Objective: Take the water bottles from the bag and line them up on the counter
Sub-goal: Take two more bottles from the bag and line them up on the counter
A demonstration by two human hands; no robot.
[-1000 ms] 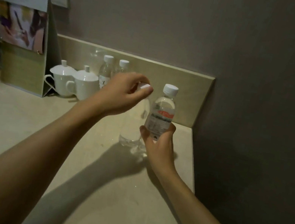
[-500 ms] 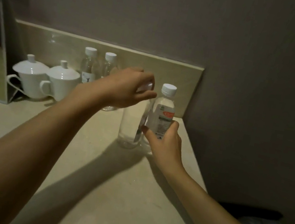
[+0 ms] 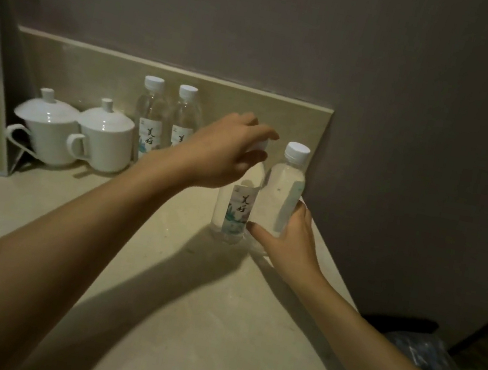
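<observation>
Since the earlier frames, both front bottles have been turned: the left front bottle [image 3: 237, 206] now shows its printed label toward the camera, while the right front bottle [image 3: 281, 194] shows mostly clear plastic with only a strip of label along its right side. The view has also drifted rightward, so the wall socket seen a second ago is out of frame and a blue plastic bag [image 3: 430, 358] has come into the lower right corner, below the counter edge.

At centre frame, the left hand [image 3: 224, 158] reaches over from the left, its fingers pinched down on the white cap of the left front bottle, which stands upright on the counter [image 3: 179, 320]. The right hand [image 3: 289, 235] is wrapped around the lower body of the right front bottle, thumb across the front; that bottle is upright, just beside its neighbour, near the counter's right edge.

Toward the upper middle, two back bottles [image 3: 165, 125] stand side by side against the backsplash [image 3: 93, 70]. Left of them sit two white lidded cups [image 3: 75, 135], touching each other.
</observation>
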